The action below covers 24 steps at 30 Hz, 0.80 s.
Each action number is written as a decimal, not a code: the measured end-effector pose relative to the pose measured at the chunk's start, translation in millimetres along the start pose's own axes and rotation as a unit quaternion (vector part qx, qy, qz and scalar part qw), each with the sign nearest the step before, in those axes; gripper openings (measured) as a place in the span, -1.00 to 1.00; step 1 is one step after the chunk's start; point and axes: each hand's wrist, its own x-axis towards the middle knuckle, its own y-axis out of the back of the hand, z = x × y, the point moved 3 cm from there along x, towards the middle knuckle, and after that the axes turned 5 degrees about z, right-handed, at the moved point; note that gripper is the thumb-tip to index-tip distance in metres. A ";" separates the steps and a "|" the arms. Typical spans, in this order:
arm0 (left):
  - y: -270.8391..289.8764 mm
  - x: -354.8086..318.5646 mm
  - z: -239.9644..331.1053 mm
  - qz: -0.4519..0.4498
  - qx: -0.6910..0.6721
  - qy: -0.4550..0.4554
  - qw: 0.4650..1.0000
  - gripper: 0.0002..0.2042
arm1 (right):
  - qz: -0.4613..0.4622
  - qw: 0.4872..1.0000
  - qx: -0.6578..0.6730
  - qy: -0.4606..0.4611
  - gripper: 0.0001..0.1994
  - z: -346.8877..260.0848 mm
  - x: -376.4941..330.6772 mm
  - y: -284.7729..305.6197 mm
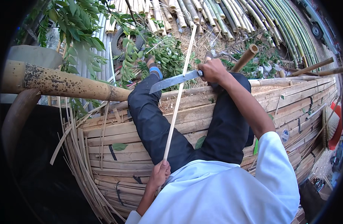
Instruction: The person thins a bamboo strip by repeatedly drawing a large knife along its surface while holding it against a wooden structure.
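Note:
My right hand (213, 70) is closed around the handle of a large knife (171, 82) with a broad, flat metal blade. The blade points left and crosses a long, thin bamboo strip (177, 104) over the gap between my knees. Near my lap, my left hand (161, 173) grips the lower end of that strip. From there the strip slants up and away, past the blade, its far end near the bamboo poles. Whether the blade's edge bites into the strip, I cannot tell.
I sit on stacked bundles of split bamboo slats (119, 155). A thick bamboo pole (67, 82) juts in at the left, above loose thin strips (76, 164). Ahead lie leafy branches (171, 56), a tire (127, 42) and rows of bamboo poles (231, 16). A cut bamboo stub (246, 58) rises beside my right knee.

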 end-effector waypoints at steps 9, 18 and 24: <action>29.2 -56.4 -57.0 0.046 0.109 -0.072 0.990 -0.60 | -0.009 0.994 -0.030 -0.103 -0.83 24.7 36.2 27.2; 41.7 -22.0 -34.8 0.121 0.302 -0.082 0.942 -0.74 | 0.084 0.993 0.038 -0.080 -0.85 -13.2 -3.1 46.9; 39.0 -14.2 -35.8 0.200 0.236 -0.132 0.942 -0.73 | 0.050 0.965 0.208 -0.151 -0.71 -35.1 -26.2 23.0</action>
